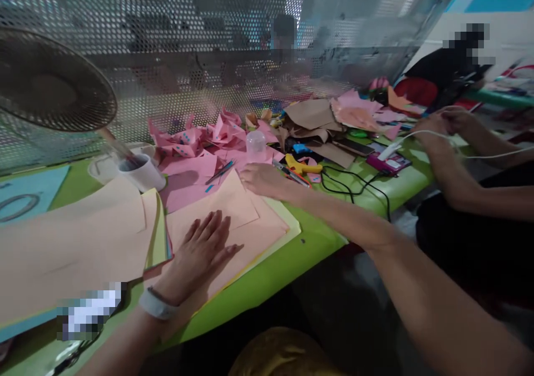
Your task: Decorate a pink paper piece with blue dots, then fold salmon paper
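Note:
Fingers spread, my left hand (198, 256) lies flat on a stack of peach and yellow paper sheets (267, 228). A smaller peach piece with a pointed top (236, 201) rests on that stack. My right hand (265, 181) is at the upper right edge of this piece, its fingers bent and close together by the pointed corner. Whether it grips the paper is too blurred to tell. Beyond the hands lie pink paper sheets (183, 189) and a blue pen (220, 172).
A fan (54, 84) and a white cup (142, 173) stand at the left, near large peach sheets (75, 242). Folded pink paper (187, 139), a yellow glue gun (302, 167), a cutter (290, 173) and black cables lie behind. Another person's hands (442, 123) are at the right.

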The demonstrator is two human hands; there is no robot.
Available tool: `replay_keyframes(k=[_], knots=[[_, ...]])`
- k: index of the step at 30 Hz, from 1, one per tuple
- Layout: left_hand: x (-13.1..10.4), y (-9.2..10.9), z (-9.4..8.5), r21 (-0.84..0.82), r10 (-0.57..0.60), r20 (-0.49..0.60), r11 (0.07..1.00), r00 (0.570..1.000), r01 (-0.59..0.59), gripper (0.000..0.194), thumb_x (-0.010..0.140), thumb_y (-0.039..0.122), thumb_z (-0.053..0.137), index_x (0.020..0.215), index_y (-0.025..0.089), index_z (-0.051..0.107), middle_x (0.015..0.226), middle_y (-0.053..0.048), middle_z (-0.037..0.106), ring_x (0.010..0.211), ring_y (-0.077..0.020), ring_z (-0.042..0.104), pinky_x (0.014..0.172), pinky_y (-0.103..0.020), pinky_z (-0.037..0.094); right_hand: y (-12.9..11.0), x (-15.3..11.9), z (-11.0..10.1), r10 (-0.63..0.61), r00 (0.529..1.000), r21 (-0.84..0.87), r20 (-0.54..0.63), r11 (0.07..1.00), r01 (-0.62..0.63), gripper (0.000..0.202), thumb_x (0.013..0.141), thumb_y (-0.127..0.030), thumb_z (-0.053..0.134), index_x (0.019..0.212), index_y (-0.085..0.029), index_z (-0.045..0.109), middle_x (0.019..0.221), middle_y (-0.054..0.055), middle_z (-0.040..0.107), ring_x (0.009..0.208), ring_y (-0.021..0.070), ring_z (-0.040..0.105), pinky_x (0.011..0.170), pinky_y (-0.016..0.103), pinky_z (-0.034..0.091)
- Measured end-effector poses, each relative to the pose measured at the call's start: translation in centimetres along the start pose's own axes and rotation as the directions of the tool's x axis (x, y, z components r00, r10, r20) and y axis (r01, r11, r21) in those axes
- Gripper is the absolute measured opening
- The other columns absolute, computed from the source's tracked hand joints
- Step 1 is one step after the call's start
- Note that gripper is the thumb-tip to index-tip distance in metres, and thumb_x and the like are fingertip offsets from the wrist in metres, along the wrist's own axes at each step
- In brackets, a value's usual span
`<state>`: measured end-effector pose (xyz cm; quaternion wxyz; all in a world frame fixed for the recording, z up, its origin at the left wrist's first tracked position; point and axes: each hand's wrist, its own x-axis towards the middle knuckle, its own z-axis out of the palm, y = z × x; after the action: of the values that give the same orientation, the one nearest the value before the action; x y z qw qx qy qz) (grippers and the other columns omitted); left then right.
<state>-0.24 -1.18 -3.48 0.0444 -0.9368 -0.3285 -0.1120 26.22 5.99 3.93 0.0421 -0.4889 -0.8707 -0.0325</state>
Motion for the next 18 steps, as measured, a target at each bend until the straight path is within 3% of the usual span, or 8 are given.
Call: replay_keyframes(k=[2, 4, 6, 8, 12, 16, 18], knots=[[0.0, 0.1, 0.0, 0.0, -0.007, -0.008, 1.0, 1.0, 0.007, 0.063, 0.1, 0.054, 0.032, 0.154, 0.021, 0.033, 0.16, -0.012, 0.033, 0.148, -0.0304, 0.029, 0.118, -0.053, 0.028, 2.2, -3.2, -1.1, 0.203, 0.978, -0.021, -0.052, 0.979, -0.205, 0.025, 0.099, -0.021, 0.043, 0.105, -0.013, 0.066, 0.114, 0.015, 0.066, 0.111, 0.0249, 0.056, 0.087, 0.031, 0.042], [0.0, 0.2, -0.1, -0.002, -0.011, 0.006, 1.0, 1.0, 0.011, 0.064, 0.1, 0.055, 0.031, 0.155, 0.021, 0.032, 0.161, -0.012, 0.031, 0.149, -0.0301, 0.027, 0.119, -0.053, 0.026, 4.3, -6.1, -1.5, 0.438, 0.892, -0.042, -0.109, 0.895, -0.445, 0.031, 0.096, -0.035, 0.05, 0.116, -0.015, 0.063, 0.122, 0.017, 0.062, 0.11, 0.0279, 0.057, 0.083, 0.032, 0.044], [0.0, 0.2, -0.4, -0.006, -0.026, 0.037, 1.0, 0.999, 0.027, 0.065, 0.1, 0.057, 0.03, 0.154, 0.021, 0.033, 0.161, -0.012, 0.03, 0.149, -0.0297, 0.026, 0.12, -0.052, 0.025, 6.0, -8.2, -1.1, 0.558, 0.829, -0.072, -0.043, 0.826, -0.559, 0.047, 0.09, -0.05, 0.058, 0.119, -0.013, 0.061, 0.121, 0.02, 0.061, 0.108, 0.0326, 0.058, 0.082, 0.035, 0.046], [0.1, 0.3, -0.7, -0.012, -0.049, 0.076, 0.999, 0.996, 0.05, 0.066, 0.1, 0.059, 0.027, 0.154, 0.021, 0.034, 0.161, -0.011, 0.03, 0.15, -0.0291, 0.026, 0.12, -0.052, 0.024, 7.1, -9.3, -0.3, 0.574, 0.818, -0.074, 0.024, 0.817, -0.572, 0.051, 0.088, -0.052, 0.061, 0.122, -0.014, 0.06, 0.126, 0.021, 0.059, 0.113, 0.0346, 0.056, 0.084, 0.036, 0.047], [0.3, 0.5, -1.3, -0.033, -0.068, 0.154, 0.997, 0.986, 0.073, 0.066, 0.101, 0.058, 0.024, 0.154, 0.021, 0.032, 0.162, -0.01, 0.03, 0.151, -0.0273, 0.023, 0.121, -0.051, 0.021, 8.2, -9.6, 1.2, 0.545, 0.835, 0.031, 0.073, 0.836, -0.548, 0.037, 0.089, -0.036, 0.061, 0.121, -0.015, 0.06, 0.123, 0.018, 0.063, 0.111, 0.031, 0.059, 0.087, 0.035, 0.046], [0.3, 0.8, -1.5, -0.033, -0.07, 0.159, 0.997, 0.985, 0.076, 0.064, 0.101, 0.057, 0.026, 0.155, 0.023, 0.031, 0.162, -0.009, 0.029, 0.151, -0.0268, 0.021, 0.122, -0.051, 0.019, 9.1, -10.6, 0.5, 0.539, 0.84, 0.166, 0.062, 0.824, -0.542, 0.019, 0.084, -0.027, 0.064, 0.096, -0.013, 0.068, 0.103, 0.018, 0.07, 0.098, 0.0298, 0.063, 0.079, 0.033, 0.046], [0.4, 1.0, -1.7, -0.017, -0.068, 0.13, 0.997, 0.989, 0.071, 0.062, 0.101, 0.056, 0.03, 0.155, 0.025, 0.029, 0.163, -0.007, 0.028, 0.152, -0.0266, 0.02, 0.123, -0.05, 0.016, 9.8, -11.9, -0.2, 0.562, 0.826, 0.231, 0.028, 0.801, -0.553, 0.019, 0.085, -0.027, 0.063, 0.095, -0.013, 0.068, 0.098, 0.018, 0.07, 0.093, 0.0279, 0.064, 0.075, 0.033, 0.046]])
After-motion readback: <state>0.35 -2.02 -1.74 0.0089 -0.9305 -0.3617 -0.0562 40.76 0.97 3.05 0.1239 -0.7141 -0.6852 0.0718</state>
